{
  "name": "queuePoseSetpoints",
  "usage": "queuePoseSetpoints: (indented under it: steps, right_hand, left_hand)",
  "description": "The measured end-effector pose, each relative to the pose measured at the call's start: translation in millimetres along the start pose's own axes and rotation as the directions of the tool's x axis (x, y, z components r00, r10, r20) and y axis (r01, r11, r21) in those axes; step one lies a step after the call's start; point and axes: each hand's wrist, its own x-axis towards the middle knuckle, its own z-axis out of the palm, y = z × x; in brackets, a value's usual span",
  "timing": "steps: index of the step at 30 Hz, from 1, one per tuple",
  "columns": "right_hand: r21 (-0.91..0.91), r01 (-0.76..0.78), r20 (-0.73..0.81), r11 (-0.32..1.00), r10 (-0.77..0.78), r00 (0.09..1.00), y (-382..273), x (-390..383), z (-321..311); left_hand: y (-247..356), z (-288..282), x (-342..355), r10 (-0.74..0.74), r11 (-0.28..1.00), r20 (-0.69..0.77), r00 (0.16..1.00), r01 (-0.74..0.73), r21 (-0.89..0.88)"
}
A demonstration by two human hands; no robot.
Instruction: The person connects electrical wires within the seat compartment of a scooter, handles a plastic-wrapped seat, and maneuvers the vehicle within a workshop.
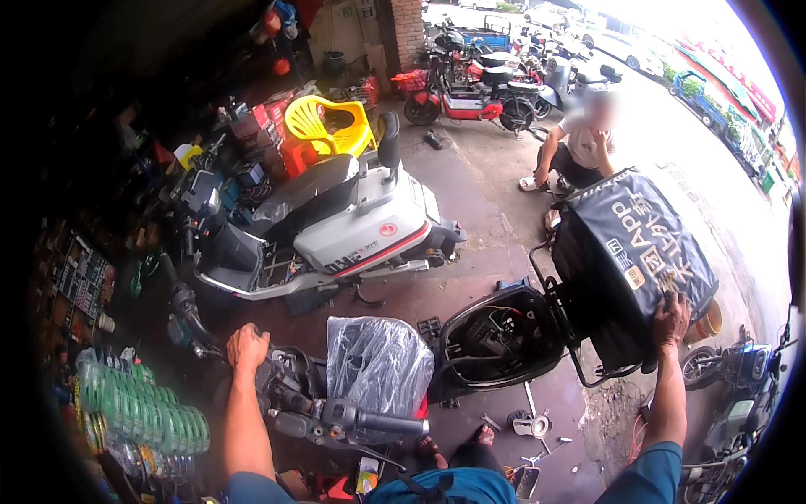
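My left hand (248,346) is closed at the far handlebar end of a dark scooter in front of me, its grip hidden under my fingers. The handlebar's nearer black grip (382,418) points right, with nobody's hand on it. Clear plastic (378,361) covers the part behind the handlebar. Farther right, the scooter's seat area gapes, a black body compartment (504,332) with loose wires inside. My right hand (672,321) lies with stretched fingers against the side of a large black delivery box (630,227) on the rear rack (579,357).
A white scooter (369,223) stands beyond, near a yellow plastic chair (327,122). One person (588,143) squats behind the box. By my feet lie a wrench (490,422) and a round metal part (533,424). Green coiled packs (143,403) hang at left; scooters (739,378) stand right.
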Motion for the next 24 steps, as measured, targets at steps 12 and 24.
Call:
queuePoseSetpoints:
  steps: [12, 24]
  right_hand:
    - [-0.028, 0.007, 0.011, 1.0, -0.007, 1.0, 7.2, -1.7, 8.0]
    - [-0.063, 0.063, 0.026, 0.996, -0.062, 0.998, 20.5, 0.8, 15.0]
  left_hand:
    - [-1.2, -5.0, -3.1, 0.003, 1.0, 0.018, 1.0, -0.003, 0.002]
    - [5.0, -7.9, -1.8, -0.005, 1.0, 0.037, 0.999, 0.005, 0.003]
